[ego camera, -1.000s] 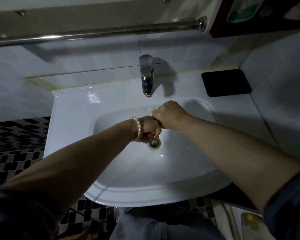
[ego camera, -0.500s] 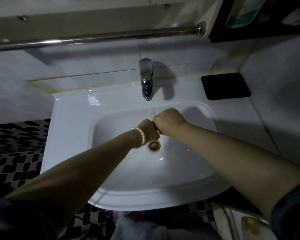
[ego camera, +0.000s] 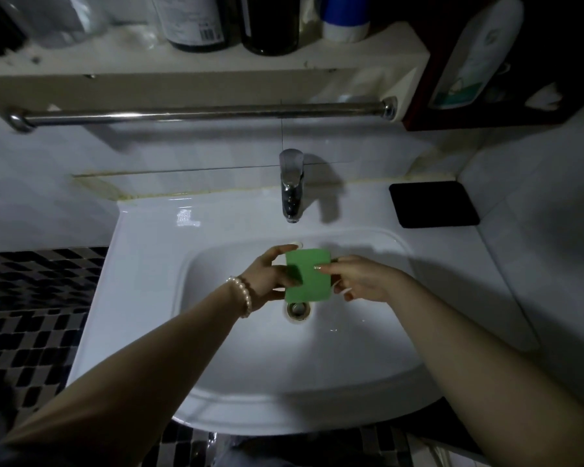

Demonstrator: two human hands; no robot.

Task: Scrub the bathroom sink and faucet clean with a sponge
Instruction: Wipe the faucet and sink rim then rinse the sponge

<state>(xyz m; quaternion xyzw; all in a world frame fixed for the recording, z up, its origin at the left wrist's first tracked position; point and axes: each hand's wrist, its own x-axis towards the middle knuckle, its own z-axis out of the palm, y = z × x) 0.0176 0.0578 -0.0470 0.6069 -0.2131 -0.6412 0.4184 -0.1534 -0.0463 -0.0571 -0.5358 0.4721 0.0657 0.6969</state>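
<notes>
Hands are meeting over the basin of the white ceramic bathroom sink (ego camera: 142,298), both holding a flat green rectangular sponge (ego camera: 309,276) spread out just above the round metal drain (ego camera: 297,310). The left hand (ego camera: 267,281), with a pearl bead bracelet (ego camera: 241,296) on its wrist, is pinching the sponge's left edge, its thumb lying across the green face and its fingers curling behind that edge and over the top left corner. The right hand (ego camera: 361,281) is pinching the right edge, a thumb tip pressing on the face near the middle and the other fingers wrapping behind; the lower fingers are curling loosely beside the sponge's lower right corner. So the sponge is sitting between the two grips, face up toward the camera, its lower edge overlapping the drain's upper rim in this view. Whether it is touching the basin cannot be told. Behind the sponge, at the sink's back edge, the chrome faucet (ego camera: 291,187) is standing with its spout pointing down toward the basin. To the right of the faucet a black rectangular mat (ego camera: 434,203) is lying on the sink deck. Above the faucet a steel towel bar (ego camera: 199,114) is running under a white shelf (ego camera: 196,74) carrying dark bottles (ego camera: 270,21).
</notes>
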